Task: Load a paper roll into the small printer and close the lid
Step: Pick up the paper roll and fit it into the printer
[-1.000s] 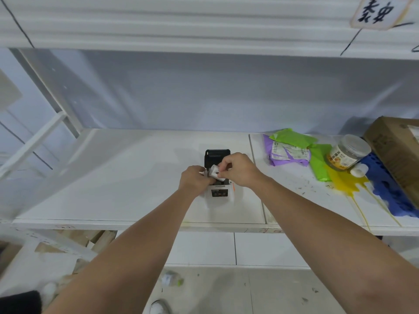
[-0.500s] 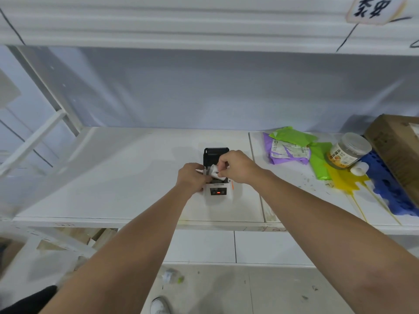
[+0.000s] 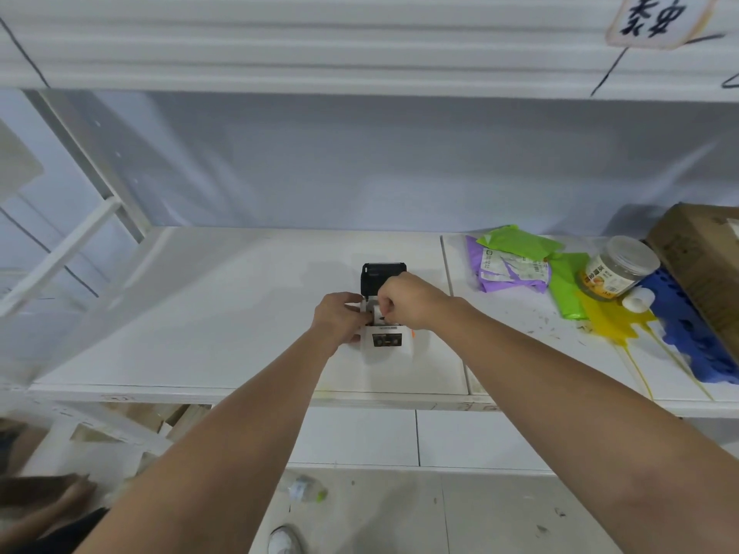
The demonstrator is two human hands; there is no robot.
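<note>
A small white printer [image 3: 386, 341] stands on the white shelf [image 3: 224, 313], its black lid [image 3: 382, 275] tipped up and open at the back. My left hand [image 3: 339, 318] grips the printer's left side. My right hand [image 3: 406, 299] is closed over the open compartment, pinching a small white paper roll [image 3: 377, 313] that sits low in the opening. Most of the roll and the compartment are hidden by my fingers. A dark panel shows on the printer's front face.
To the right lie purple and green bags [image 3: 516, 261], a clear jar with a yellow label [image 3: 618, 269], a small white cap [image 3: 638, 301], yellow and blue painted patches and a cardboard box [image 3: 704, 265]. A bottle [image 3: 306, 489] lies on the floor below.
My right hand has pushed the paper roll lower into the printer's compartment. The left hand stays on the printer's side. The view shifted slightly.
</note>
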